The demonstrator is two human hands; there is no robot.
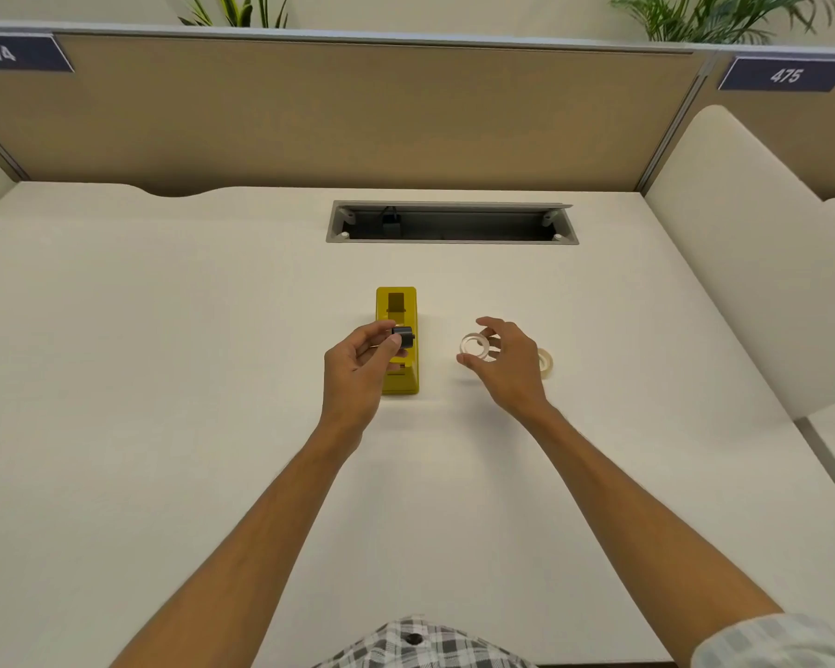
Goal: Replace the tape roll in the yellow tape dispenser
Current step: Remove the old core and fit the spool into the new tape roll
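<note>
The yellow tape dispenser (pixel 398 311) stands in the middle of the white desk, its long side running away from me. My left hand (pixel 357 366) holds a small black spool core (pixel 402 336) between thumb and fingers, just above the dispenser's near half. My right hand (pixel 507 364) is to the right of the dispenser, fingers spread around a clear tape ring (pixel 473 344); whether the fingers grip the ring or only hover at it is unclear. A second, yellowish tape roll (pixel 546 363) lies on the desk behind my right hand, partly hidden by it.
A grey open cable slot (pixel 451 223) is sunk into the desk beyond the dispenser. A tan partition wall (pixel 338 113) closes the back of the desk, and a white divider (pixel 743 262) stands at the right. My checked shirt shows at the bottom edge.
</note>
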